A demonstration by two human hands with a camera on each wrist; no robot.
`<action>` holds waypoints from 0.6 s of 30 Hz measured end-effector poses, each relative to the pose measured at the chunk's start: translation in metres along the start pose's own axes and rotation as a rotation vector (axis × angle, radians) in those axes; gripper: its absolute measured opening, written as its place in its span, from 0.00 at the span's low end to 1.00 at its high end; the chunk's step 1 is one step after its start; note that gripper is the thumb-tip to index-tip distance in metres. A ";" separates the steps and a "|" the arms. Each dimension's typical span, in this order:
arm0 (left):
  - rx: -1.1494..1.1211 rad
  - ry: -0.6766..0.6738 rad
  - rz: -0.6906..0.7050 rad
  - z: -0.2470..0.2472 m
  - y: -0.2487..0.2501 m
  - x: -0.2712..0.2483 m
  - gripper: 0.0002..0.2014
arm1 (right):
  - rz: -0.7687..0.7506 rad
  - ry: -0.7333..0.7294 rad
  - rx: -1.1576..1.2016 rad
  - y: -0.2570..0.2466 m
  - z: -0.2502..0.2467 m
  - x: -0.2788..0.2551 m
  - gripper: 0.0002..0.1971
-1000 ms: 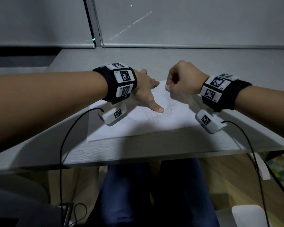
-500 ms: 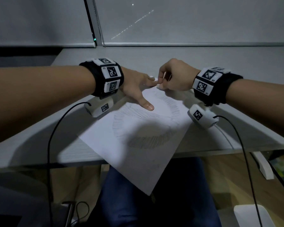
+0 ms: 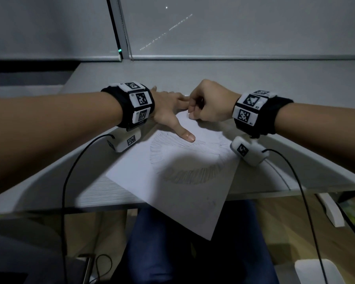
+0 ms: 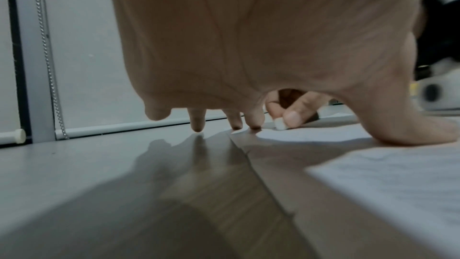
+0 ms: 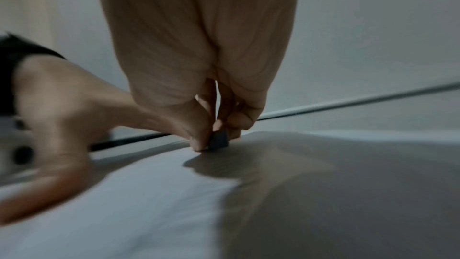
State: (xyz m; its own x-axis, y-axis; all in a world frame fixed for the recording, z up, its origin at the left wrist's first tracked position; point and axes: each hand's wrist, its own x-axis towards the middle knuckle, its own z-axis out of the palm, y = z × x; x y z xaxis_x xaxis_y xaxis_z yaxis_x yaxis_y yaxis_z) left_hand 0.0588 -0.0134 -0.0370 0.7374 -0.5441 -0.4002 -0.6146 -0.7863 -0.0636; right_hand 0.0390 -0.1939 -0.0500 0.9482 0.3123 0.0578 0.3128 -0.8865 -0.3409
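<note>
The pale grey wood-grain table (image 3: 213,78) is carrying the white paper sheet with faint pencil hatching (image 3: 178,201), which is lying skewed, its near corner overhanging the table edge above the blue-trousered lap (image 3: 152,253). The left hand (image 3: 168,111) is pressing down with fingers straight and spread, the thumb resting on the hatching. The right hand (image 3: 211,103) is working at the sheet's far corner, just beside the left forefinger, with fingers curled and pinching a small pale block eraser (image 4: 280,125) against the paper. Black cables (image 3: 70,171) are hanging down on either side. In the head view the knuckles are hiding the eraser, and blur is obscuring its shape in the wrist views
</note>
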 end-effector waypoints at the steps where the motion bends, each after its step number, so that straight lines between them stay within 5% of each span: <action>1: -0.003 -0.010 -0.001 0.001 -0.001 0.001 0.62 | 0.025 0.011 -0.022 0.002 -0.002 0.003 0.02; 5: 0.007 -0.043 -0.031 0.002 -0.002 0.006 0.69 | 0.100 0.054 -0.059 0.006 -0.002 0.013 0.04; 12: 0.056 -0.066 -0.046 -0.002 0.000 0.009 0.65 | 0.004 -0.051 0.019 -0.015 0.004 -0.003 0.05; 18: 0.045 -0.099 -0.092 -0.005 0.004 0.010 0.70 | 0.105 0.030 -0.056 0.008 -0.008 0.008 0.04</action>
State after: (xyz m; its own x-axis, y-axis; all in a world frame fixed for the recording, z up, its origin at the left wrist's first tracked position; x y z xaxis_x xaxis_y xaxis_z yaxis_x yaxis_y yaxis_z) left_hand 0.0653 -0.0233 -0.0368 0.7615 -0.4372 -0.4785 -0.5594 -0.8162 -0.1445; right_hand 0.0498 -0.2006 -0.0450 0.9770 0.2069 0.0522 0.2131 -0.9319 -0.2934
